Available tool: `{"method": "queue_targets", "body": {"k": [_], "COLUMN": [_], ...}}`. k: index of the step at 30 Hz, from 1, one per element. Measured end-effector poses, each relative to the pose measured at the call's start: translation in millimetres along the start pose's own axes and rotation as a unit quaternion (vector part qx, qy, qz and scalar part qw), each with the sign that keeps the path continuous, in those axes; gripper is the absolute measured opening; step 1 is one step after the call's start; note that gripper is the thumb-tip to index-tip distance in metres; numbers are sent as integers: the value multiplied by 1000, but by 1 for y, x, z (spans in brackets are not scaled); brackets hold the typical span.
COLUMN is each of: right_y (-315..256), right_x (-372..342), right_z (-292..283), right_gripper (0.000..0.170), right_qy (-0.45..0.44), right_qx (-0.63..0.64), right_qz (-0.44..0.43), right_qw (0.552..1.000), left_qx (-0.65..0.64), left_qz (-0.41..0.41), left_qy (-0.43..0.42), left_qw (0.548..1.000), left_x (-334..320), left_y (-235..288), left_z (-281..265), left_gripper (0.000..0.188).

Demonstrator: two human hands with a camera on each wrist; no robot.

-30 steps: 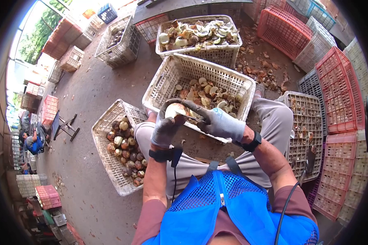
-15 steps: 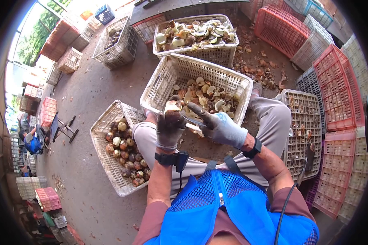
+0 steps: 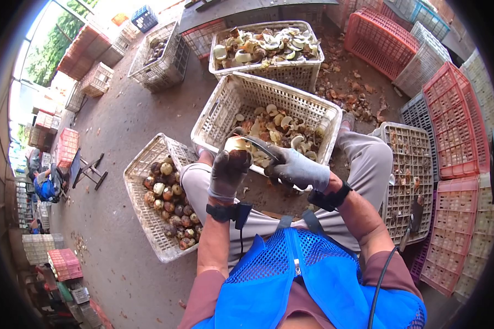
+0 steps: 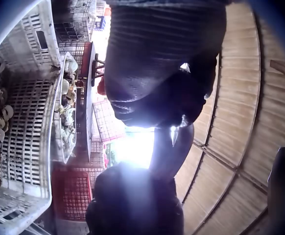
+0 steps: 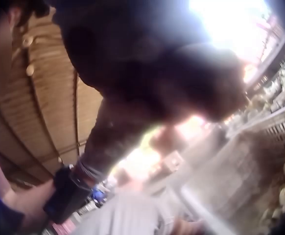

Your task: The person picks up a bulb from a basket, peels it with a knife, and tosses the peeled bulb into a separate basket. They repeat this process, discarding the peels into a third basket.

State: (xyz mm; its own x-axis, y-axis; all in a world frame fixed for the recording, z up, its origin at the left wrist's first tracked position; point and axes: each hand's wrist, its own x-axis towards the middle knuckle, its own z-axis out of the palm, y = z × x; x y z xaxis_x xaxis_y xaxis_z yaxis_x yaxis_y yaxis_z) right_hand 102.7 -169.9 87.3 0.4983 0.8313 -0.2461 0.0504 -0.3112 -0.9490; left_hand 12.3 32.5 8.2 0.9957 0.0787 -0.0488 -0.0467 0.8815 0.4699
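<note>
My feed shows matt knit gloves (image 3: 306, 171) — a smooth metal blade (image 3: 262, 145), mesh-cloth vest (image 3: 326, 271) and scuffed plastic crate (image 3: 288, 98).

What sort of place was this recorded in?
Likely a produce-peeling shed: stacked plastic crates stand around, one basket holds round, onion-like vegetables, and a second basket is heaped with pale scraps.

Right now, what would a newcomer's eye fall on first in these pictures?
Most likely the bright blue mesh vest at the bottom middle of the head view. Higher in that view, the grey-gloved left hand holds up a round brown-and-white bulb, and the grey-gloved right hand grips a curved blade close to it. Just beyond the hands, a grimy white slatted plastic crate holds pale and brown peelings.
</note>
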Motion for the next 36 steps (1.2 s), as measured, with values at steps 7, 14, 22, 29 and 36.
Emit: {"method": "queue_targets", "body": {"k": [7,14,22,29,36], "right_y": [5,18,27,57,57], "right_x": [-9,-10,7,14,-1], "right_z": [3,6,22,56,40], "right_gripper": [80,72,83,89,81], "right_qy": [36,35,141,298,185], "right_qx": [-133,-221,-85,-207,-6], "right_qz": [-87,-38,-48,-158,-89], "right_qw": [987,974,985,919,979], "left_qx": [30,193,344,455,436], "left_qz": [-17,-70,103,146,71], "left_qy": [-11,-48,70,102,21], "left_qw": [999,977,931,873,897], "left_x": [3,5,12,15,9], "left_y": [6,19,7,-11,6], "left_z": [22,35,52,48,35], "left_gripper": [71,87,92,71,72]}}
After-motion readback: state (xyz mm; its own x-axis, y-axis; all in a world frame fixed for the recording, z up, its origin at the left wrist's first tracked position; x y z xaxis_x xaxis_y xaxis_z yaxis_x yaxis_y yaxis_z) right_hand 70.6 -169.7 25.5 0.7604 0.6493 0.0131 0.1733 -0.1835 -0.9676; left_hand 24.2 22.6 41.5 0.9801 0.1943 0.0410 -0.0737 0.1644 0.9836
